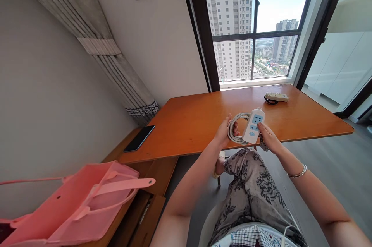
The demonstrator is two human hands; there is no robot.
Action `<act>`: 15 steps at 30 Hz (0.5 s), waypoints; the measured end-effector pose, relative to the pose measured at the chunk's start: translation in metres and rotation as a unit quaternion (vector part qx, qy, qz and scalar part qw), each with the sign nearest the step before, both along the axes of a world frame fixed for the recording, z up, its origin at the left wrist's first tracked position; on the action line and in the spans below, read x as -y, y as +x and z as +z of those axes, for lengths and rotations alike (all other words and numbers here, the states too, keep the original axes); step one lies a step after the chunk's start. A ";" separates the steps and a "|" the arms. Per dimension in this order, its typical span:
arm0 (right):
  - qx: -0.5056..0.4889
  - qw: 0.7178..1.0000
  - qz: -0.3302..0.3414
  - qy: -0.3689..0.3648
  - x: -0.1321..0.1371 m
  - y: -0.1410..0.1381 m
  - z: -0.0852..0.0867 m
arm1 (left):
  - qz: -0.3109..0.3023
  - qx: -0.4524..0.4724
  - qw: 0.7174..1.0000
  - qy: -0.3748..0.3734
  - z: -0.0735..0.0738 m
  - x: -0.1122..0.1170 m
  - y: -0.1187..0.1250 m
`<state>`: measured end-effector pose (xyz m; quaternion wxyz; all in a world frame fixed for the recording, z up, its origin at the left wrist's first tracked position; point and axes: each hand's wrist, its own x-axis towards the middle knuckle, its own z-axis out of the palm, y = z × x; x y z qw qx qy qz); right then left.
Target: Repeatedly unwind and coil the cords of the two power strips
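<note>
Held up above the near edge of the table is a white power strip (251,130) with light-blue socket panels. My right hand (269,135) grips its right side, thumb on the front face. A grey plug (263,144) hangs just below those fingers. Fingers of my left hand (225,131) are wrapped round the coiled white cord (232,137), which lies against the strip's left side. Farther back on the table sits a second, cream power strip (277,96) with a black cord (271,102) beside it.
A black phone or tablet (140,138) lies at the left end of the brown table (186,123). At lower left, a pink bag (87,200) rests on a wooden cabinet (155,210). Behind the table are a window (255,36) and a tied grey curtain (116,69).
</note>
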<state>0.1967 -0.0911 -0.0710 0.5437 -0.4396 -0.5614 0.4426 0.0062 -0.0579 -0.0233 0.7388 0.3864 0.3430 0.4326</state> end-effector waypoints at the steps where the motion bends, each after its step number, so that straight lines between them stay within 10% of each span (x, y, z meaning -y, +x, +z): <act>1: 0.005 1.000 -0.003 0.003 -0.001 0.001 -0.001 | -0.008 -0.007 1.000 -0.005 0.000 -0.002 -0.002; 15: 0.124 0.990 0.059 0.026 0.001 0.003 -0.001 | -0.037 -0.092 0.995 0.020 -0.013 -0.015 0.002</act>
